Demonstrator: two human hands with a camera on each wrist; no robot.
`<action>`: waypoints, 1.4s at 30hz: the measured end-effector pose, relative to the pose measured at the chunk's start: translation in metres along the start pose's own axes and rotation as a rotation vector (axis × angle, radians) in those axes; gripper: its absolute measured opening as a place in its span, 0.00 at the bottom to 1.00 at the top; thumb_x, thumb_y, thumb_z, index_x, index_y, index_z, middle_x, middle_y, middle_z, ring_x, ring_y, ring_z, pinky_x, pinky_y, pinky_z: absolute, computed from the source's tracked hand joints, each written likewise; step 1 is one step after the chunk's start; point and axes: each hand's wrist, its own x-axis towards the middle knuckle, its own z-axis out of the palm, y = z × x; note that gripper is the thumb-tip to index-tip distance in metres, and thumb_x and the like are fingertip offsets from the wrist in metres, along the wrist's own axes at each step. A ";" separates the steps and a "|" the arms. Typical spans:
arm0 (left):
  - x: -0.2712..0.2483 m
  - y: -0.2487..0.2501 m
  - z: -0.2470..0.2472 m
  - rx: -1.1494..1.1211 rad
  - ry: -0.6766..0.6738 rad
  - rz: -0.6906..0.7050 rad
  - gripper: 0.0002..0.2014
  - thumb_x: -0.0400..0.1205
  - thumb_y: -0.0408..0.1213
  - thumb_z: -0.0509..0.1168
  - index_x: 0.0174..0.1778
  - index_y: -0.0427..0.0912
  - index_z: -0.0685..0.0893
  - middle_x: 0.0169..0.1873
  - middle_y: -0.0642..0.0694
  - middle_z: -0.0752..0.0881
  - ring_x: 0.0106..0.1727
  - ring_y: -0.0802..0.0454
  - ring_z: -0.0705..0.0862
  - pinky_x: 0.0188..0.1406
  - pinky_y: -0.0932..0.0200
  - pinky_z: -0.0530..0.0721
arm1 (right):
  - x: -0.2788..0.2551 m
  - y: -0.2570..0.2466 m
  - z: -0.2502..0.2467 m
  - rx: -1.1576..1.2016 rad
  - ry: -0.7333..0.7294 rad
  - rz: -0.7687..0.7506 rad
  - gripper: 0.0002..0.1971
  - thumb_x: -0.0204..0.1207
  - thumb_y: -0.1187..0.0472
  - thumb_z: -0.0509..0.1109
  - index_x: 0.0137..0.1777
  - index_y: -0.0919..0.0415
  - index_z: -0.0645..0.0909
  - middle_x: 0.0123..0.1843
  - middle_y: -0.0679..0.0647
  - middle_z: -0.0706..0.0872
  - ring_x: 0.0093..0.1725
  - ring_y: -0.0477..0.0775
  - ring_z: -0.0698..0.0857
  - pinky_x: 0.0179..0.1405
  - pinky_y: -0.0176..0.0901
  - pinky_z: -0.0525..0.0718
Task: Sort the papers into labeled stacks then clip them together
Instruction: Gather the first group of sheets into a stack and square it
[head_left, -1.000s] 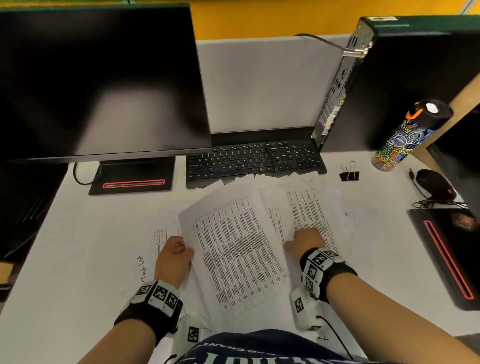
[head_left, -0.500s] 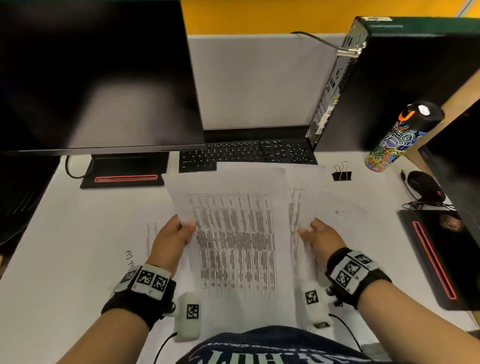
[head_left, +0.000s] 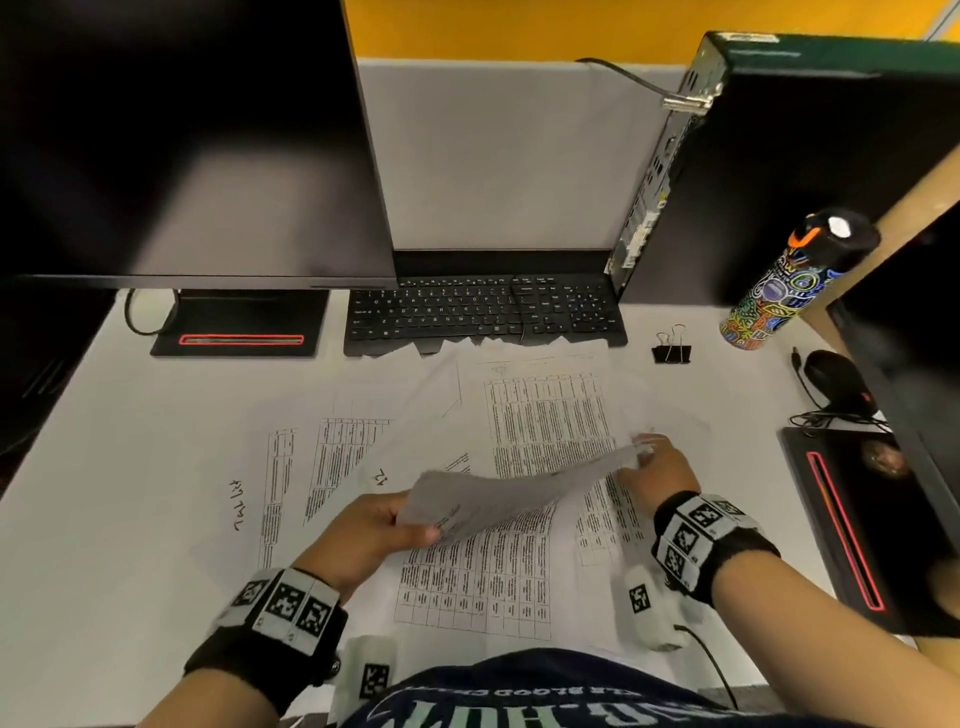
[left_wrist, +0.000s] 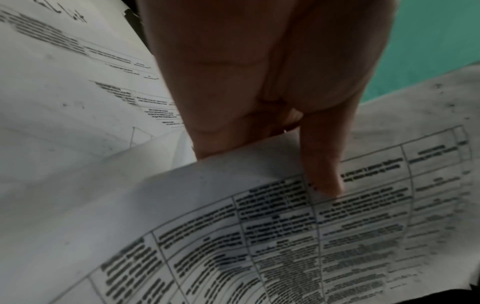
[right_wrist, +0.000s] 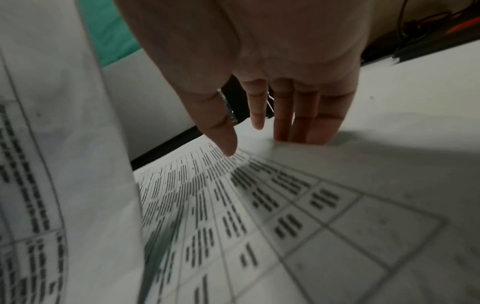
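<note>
Paper sheet (head_left: 498, 496) pinched in the left hand (head_left: 363, 535) grip; right hand (head_left: 657, 475) flat, fingers spread.

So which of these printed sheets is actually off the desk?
The sheet that the left hand pinches, curling up mid-air; the others lie flat.

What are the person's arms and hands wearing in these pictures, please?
Both forearms are bare. The left hand and right hand are ungloved. Each wrist carries a black band with white blocks printed with square black-and-white markers, plus a white camera pod with a thin black cable.
</note>
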 end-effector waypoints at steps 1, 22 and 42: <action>-0.001 -0.001 0.002 0.001 0.002 0.002 0.11 0.67 0.37 0.77 0.42 0.57 0.93 0.49 0.52 0.92 0.52 0.61 0.89 0.46 0.74 0.80 | -0.001 0.000 0.003 0.004 -0.027 0.007 0.28 0.72 0.66 0.70 0.73 0.61 0.69 0.65 0.62 0.82 0.60 0.62 0.83 0.58 0.44 0.80; 0.012 0.028 0.000 -0.294 0.397 0.194 0.16 0.83 0.34 0.63 0.67 0.44 0.78 0.59 0.45 0.88 0.61 0.48 0.86 0.64 0.47 0.80 | -0.044 -0.012 0.009 0.604 -0.461 -0.100 0.15 0.74 0.75 0.67 0.55 0.58 0.85 0.47 0.54 0.93 0.51 0.57 0.90 0.54 0.52 0.86; -0.018 0.009 -0.001 0.121 0.003 0.056 0.15 0.75 0.29 0.71 0.57 0.43 0.87 0.51 0.51 0.92 0.53 0.55 0.90 0.45 0.73 0.83 | 0.014 0.002 -0.030 0.206 0.010 0.081 0.05 0.75 0.64 0.71 0.38 0.60 0.82 0.41 0.57 0.85 0.55 0.65 0.85 0.49 0.42 0.76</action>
